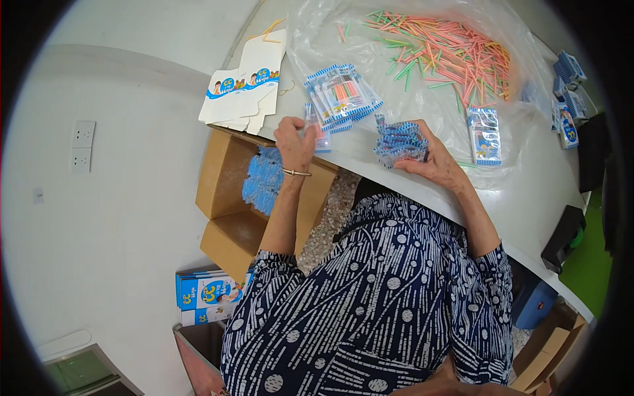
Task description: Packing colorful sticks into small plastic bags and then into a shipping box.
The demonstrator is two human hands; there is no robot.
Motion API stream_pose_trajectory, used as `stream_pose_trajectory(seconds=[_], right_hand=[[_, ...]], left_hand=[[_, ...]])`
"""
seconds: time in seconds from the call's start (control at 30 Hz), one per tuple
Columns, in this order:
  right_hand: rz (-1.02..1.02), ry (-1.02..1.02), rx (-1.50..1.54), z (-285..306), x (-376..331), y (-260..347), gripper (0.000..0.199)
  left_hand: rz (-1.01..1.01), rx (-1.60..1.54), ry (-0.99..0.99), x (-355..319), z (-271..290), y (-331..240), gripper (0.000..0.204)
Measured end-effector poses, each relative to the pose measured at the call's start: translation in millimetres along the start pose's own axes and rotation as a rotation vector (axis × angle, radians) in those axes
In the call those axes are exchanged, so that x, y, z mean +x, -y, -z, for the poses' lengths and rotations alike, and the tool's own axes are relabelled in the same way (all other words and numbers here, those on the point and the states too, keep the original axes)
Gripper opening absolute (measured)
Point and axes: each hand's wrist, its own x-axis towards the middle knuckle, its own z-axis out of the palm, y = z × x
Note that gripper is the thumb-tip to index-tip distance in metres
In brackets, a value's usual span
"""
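Observation:
A bunch of blue-and-white striped packets (400, 142) is gripped in my right hand (432, 158), fanned edge-on above the table's near edge. My left hand (295, 143) is closed, its thumb and fingertips at the side of a clear-fronted packet (322, 140) with pinkish contents. Partly over that packet lies a loose pile of similar packets (343, 94), with coloured sticks showing through their windows. A single packet (485, 136) lies flat to the right of my right hand.
Pink, green and yellow sticks (456, 56) are heaped on a clear plastic sheet (314, 33). Flat printed cartons (244, 82) lie at the far left of the table. Below is an open cardboard box (216, 175) holding blue packets (262, 181). More packets (569, 99) sit right.

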Motion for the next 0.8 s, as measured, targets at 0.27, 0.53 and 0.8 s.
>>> stream_pose_trajectory(seconds=[0.27, 0.53, 0.8], right_hand=[[0.046, -0.084, 0.049, 0, 0, 9, 0.066], [0.07, 0.115, 0.022, 7, 2, 1, 0.058], [0.164, -0.022, 0.038, 6, 1, 2, 0.077]], left_hand=[[0.184, -0.651, 0.118, -2, 41, -19, 0.023], [-0.067, -0.93, 0.191, -21, 14, -105, 0.014], [0.108, -1.252, 0.524, -38, -42, -101, 0.022]])
